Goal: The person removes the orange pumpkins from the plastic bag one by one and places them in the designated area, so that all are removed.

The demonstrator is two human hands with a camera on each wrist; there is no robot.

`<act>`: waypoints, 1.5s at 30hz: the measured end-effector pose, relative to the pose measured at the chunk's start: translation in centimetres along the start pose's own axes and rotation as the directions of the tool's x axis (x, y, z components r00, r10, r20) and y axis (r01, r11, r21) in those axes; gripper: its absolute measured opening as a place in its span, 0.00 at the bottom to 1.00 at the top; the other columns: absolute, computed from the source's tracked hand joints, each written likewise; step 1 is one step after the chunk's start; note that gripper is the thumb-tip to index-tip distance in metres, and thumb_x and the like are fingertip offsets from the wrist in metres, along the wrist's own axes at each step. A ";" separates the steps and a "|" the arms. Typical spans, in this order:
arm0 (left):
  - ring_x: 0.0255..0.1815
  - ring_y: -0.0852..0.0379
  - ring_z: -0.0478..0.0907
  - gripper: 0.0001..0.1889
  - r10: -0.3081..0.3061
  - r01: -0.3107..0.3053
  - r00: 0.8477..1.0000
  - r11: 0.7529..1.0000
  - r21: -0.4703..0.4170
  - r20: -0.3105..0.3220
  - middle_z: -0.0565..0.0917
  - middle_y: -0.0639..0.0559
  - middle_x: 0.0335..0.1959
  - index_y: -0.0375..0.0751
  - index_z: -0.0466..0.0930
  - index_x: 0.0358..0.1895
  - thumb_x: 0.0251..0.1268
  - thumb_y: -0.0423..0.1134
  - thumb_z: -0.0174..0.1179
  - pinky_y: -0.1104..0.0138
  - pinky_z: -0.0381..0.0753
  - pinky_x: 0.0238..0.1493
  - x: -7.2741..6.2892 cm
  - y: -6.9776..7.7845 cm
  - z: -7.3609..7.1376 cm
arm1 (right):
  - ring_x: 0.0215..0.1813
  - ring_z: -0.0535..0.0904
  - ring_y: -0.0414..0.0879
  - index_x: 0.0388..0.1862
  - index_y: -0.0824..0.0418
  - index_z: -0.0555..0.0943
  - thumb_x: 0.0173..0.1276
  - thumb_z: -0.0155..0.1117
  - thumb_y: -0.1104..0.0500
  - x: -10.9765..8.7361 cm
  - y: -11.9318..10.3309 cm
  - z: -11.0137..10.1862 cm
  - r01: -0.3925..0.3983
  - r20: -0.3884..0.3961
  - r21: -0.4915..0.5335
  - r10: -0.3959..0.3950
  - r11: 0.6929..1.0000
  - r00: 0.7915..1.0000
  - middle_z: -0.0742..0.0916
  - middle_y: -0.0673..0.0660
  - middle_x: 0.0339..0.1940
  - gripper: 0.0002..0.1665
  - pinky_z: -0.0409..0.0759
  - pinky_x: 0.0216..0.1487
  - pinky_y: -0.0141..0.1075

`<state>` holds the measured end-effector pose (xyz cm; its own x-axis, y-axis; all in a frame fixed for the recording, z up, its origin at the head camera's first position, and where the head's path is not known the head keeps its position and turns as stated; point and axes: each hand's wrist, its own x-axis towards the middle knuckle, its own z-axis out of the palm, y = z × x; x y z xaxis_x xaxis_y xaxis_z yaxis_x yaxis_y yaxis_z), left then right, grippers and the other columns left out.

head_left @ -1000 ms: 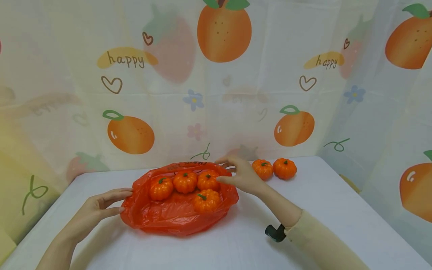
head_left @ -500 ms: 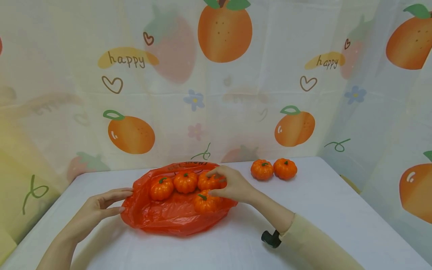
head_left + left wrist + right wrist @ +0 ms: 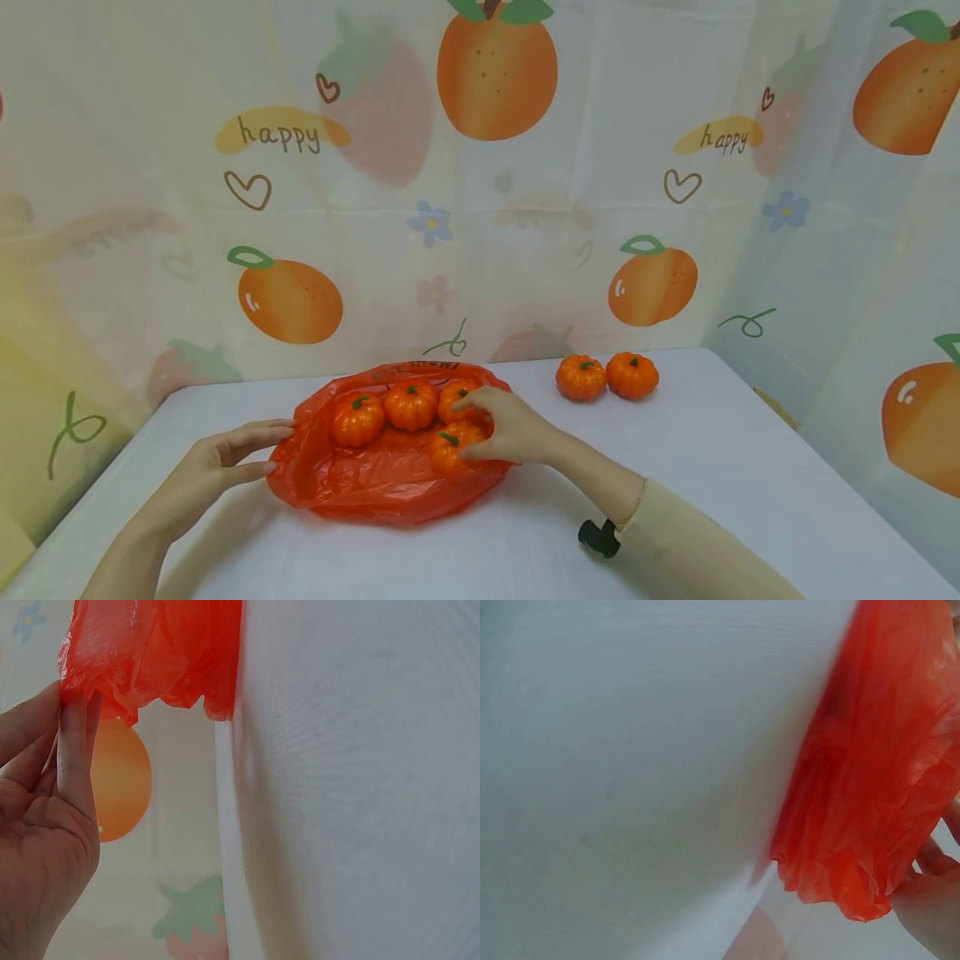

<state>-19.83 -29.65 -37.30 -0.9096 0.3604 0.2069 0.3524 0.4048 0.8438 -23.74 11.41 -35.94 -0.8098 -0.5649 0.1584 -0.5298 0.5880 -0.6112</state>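
Note:
A translucent red plastic bag [image 3: 375, 500] lies with its mouth open on the white table. Several small orange pumpkins sit in it, including one at the left [image 3: 357, 421] and another at the back middle [image 3: 411, 408]. My left hand [image 3: 206, 471] holds the bag's left edge with thumb and fingertips, and the left wrist view shows the red film at those fingertips. Reaching in over the right side, my right hand [image 3: 513, 429] grips the front-right pumpkin [image 3: 447, 454], whose far side it partly hides. In the right wrist view, the bag covers much of this hand [image 3: 930, 892].
Two more orange pumpkins, one on the left [image 3: 581, 379] and one on the right [image 3: 632, 377], stand side by side at the table's [image 3: 712, 483] back right. A fruit-printed curtain [image 3: 517, 275] hangs just behind the back edge.
My right hand has moved from the bag's right rim leftward and down into the bag, onto the front-right pumpkin. The left hand has stayed at the left edge.

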 end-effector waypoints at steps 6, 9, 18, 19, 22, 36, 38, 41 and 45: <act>0.60 0.85 0.71 0.21 -0.002 0.002 1.000 1.000 -0.004 0.000 0.80 0.74 0.59 0.33 0.76 0.63 0.67 0.33 0.61 0.84 0.73 0.54 0.0 -0.1 0.0 | 0.69 0.73 0.50 0.62 0.55 0.78 0.56 0.75 0.52 0.0 0.2 0.2 0.009 0.045 -0.051 -0.007 0.999 0.999 0.81 0.53 0.63 0.33 0.70 0.73 0.51; 0.60 0.85 0.71 0.21 -0.008 0.008 1.000 1.000 -0.005 0.001 0.80 0.74 0.59 0.34 0.76 0.63 0.67 0.33 0.60 0.84 0.74 0.53 0.0 -0.1 0.0 | 0.70 0.73 0.50 0.63 0.55 0.77 0.56 0.75 0.52 -0.1 0.1 0.2 0.005 0.063 -0.056 -0.002 0.998 0.998 0.81 0.53 0.64 0.34 0.69 0.73 0.52; 0.60 0.86 0.70 0.21 -0.019 0.019 1.000 1.000 0.004 0.005 0.80 0.73 0.60 0.35 0.76 0.63 0.68 0.34 0.61 0.84 0.74 0.53 0.1 0.1 0.0 | 0.73 0.70 0.49 0.64 0.52 0.76 0.55 0.76 0.51 -0.3 -0.2 0.4 -0.040 0.103 -0.054 0.046 0.998 0.994 0.79 0.51 0.66 0.36 0.67 0.74 0.53; 0.60 0.86 0.70 0.21 -0.019 0.019 1.000 1.000 0.002 0.004 0.80 0.73 0.60 0.35 0.76 0.63 0.67 0.34 0.61 0.84 0.74 0.53 0.1 0.1 0.0 | 0.73 0.70 0.49 0.64 0.52 0.76 0.55 0.76 0.51 -0.3 -0.2 0.4 -0.039 0.105 -0.059 0.046 0.997 0.993 0.79 0.51 0.66 0.37 0.67 0.74 0.53; 0.60 0.86 0.70 0.21 -0.017 0.017 1.000 1.000 -0.001 0.006 0.80 0.73 0.60 0.35 0.76 0.63 0.68 0.34 0.60 0.84 0.73 0.53 0.1 0.1 0.0 | 0.73 0.69 0.50 0.64 0.52 0.76 0.55 0.77 0.51 -0.3 -0.2 0.4 -0.041 0.109 -0.067 0.048 0.997 0.993 0.79 0.51 0.66 0.36 0.67 0.74 0.53; 0.60 0.85 0.72 0.21 0.007 -0.007 1.000 1.000 -0.011 0.009 0.80 0.72 0.59 0.33 0.76 0.63 0.68 0.32 0.60 0.84 0.74 0.53 -0.1 -0.1 0.1 | 0.72 0.70 0.49 0.62 0.51 0.78 0.54 0.77 0.50 -0.3 -0.3 0.6 -0.039 0.104 -0.103 0.050 0.994 0.993 0.81 0.50 0.64 0.35 0.70 0.73 0.52; 0.60 0.84 0.72 0.21 0.010 -0.010 1.000 1.000 -0.010 0.009 0.80 0.72 0.60 0.33 0.76 0.63 0.67 0.32 0.60 0.84 0.74 0.53 -0.1 -0.1 0.1 | 0.71 0.71 0.49 0.61 0.51 0.78 0.54 0.77 0.50 -0.3 -0.2 0.6 -0.035 0.096 -0.103 0.045 0.994 0.994 0.81 0.50 0.63 0.35 0.70 0.73 0.52; 0.60 0.84 0.72 0.21 0.014 -0.014 1.000 1.000 -0.009 0.009 0.81 0.71 0.60 0.32 0.76 0.63 0.68 0.32 0.60 0.84 0.74 0.53 -0.1 0.0 0.1 | 0.71 0.71 0.49 0.61 0.50 0.78 0.54 0.77 0.49 -0.3 -0.2 0.5 -0.030 0.087 -0.103 0.039 0.994 0.995 0.81 0.50 0.63 0.35 0.70 0.72 0.52; 0.60 0.84 0.72 0.21 0.015 -0.015 1.000 1.000 -0.009 0.010 0.81 0.71 0.60 0.33 0.75 0.63 0.68 0.32 0.60 0.84 0.74 0.53 -0.1 0.0 0.1 | 0.70 0.71 0.48 0.61 0.50 0.78 0.54 0.77 0.49 -0.2 -0.3 0.4 -0.020 0.078 -0.093 0.028 0.995 0.997 0.81 0.50 0.63 0.34 0.70 0.72 0.52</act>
<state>-19.75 -29.60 -37.31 -0.9018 0.3750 0.2145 0.3639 0.3916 0.8451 -23.28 11.13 -36.10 -0.8018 -0.5921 0.0803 -0.5345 0.6507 -0.5393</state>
